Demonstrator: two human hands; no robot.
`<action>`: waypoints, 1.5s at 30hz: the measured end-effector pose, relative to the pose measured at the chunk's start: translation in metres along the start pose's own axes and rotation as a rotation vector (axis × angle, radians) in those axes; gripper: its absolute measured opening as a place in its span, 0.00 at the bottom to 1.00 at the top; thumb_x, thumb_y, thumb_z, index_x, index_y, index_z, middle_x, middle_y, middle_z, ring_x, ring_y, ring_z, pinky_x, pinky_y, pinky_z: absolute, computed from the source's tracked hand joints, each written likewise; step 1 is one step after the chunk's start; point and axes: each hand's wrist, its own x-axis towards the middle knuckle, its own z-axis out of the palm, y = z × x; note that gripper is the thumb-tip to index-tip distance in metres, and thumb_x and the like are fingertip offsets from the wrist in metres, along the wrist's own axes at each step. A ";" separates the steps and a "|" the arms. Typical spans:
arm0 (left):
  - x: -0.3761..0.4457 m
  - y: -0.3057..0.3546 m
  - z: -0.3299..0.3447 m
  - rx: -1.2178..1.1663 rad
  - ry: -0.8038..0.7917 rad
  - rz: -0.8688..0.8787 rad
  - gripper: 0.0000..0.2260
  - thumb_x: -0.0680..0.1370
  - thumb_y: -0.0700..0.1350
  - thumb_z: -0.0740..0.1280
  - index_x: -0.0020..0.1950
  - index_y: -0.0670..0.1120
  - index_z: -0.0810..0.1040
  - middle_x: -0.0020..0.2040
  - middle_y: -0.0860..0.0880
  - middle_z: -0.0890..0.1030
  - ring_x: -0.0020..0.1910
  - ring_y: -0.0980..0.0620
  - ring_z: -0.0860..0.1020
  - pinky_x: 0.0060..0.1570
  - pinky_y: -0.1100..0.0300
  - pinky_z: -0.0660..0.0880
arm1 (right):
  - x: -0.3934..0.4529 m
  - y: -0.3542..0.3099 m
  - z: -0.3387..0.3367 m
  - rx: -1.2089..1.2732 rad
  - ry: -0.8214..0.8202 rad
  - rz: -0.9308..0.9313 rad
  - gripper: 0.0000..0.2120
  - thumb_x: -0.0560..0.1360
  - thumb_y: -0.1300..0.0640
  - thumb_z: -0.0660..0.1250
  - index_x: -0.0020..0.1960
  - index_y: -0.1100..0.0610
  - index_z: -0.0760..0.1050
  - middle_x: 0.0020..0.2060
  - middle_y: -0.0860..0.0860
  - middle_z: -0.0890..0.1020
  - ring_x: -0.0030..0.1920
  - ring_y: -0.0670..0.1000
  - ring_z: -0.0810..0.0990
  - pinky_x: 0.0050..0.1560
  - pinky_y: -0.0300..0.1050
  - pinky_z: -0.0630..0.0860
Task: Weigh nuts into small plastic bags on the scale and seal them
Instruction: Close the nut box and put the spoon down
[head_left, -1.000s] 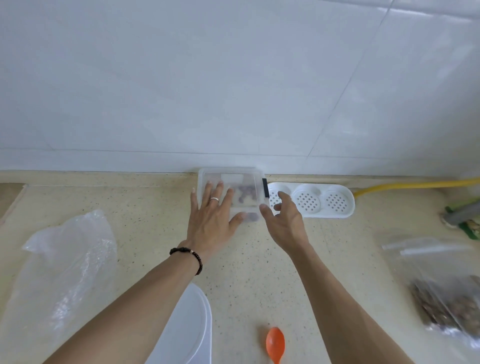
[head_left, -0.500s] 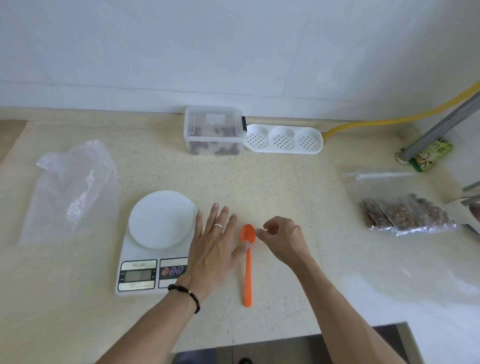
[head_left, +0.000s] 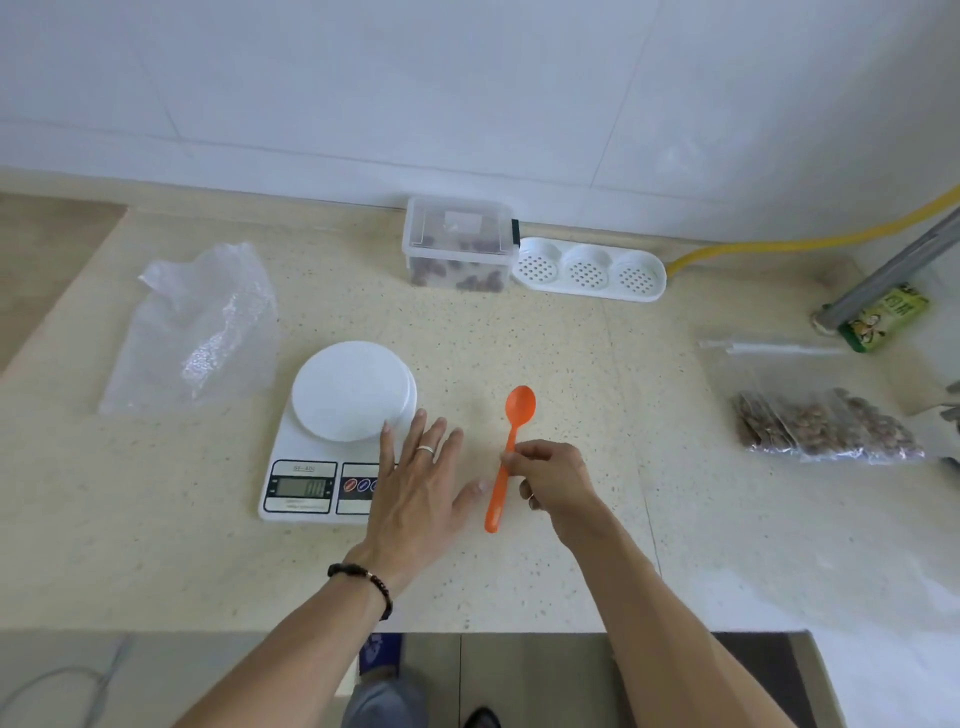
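Half a second earlier: right hand (head_left: 553, 480) near the bowl of the orange spoon (head_left: 511, 452); now further down, at the middle of the handle, fingers curled and pinching it, spoon lying flat on the counter (head_left: 597, 374), not lifted. One second earlier: both hands far back at the lidded plastic container (head_left: 460, 244) by the wall; now container alone there, lid on, some dark nuts visible inside. Meaning for the task, probably: preparation stage only, spoon about to be taken as scoop, no weighing begun. Left hand (head_left: 421, 488) spread flat with straight fingers, grasping nothing, lying over the right edge of the kitchen scale (head_left: 332, 431) and covering part of its buttons; contact with the surface likely, but not sure from this view. Round white platform of the scale bare, no bag on it; display lit, digits too small to read. Crumpled clear plastic bags (head_left: 197, 332) well to the left of the scale. Already filled bags of nuts (head_left: 826, 426) well apart on the right of the counter, with white sealing strips near them. Still needed, by judgement: one bag onto the scale, container opened, nuts scooped.
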 end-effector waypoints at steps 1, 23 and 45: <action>0.006 0.000 -0.004 -0.027 0.011 -0.005 0.31 0.78 0.63 0.48 0.69 0.44 0.71 0.70 0.43 0.73 0.76 0.42 0.61 0.73 0.41 0.42 | 0.002 -0.006 -0.002 0.086 0.008 -0.004 0.05 0.75 0.60 0.71 0.47 0.63 0.81 0.37 0.55 0.82 0.27 0.47 0.72 0.28 0.40 0.68; 0.256 0.042 -0.091 -0.618 -0.057 0.023 0.11 0.77 0.51 0.69 0.38 0.47 0.80 0.32 0.52 0.79 0.32 0.53 0.77 0.34 0.56 0.74 | 0.099 -0.157 -0.076 0.572 0.332 -0.062 0.07 0.77 0.56 0.69 0.44 0.59 0.79 0.38 0.52 0.84 0.29 0.48 0.74 0.33 0.42 0.71; 0.414 0.082 0.025 -0.476 -0.173 -0.196 0.07 0.77 0.47 0.70 0.41 0.46 0.81 0.33 0.53 0.79 0.31 0.56 0.76 0.30 0.63 0.70 | 0.301 -0.145 -0.132 0.499 0.443 0.255 0.08 0.77 0.59 0.69 0.43 0.64 0.79 0.32 0.57 0.83 0.26 0.50 0.80 0.28 0.39 0.77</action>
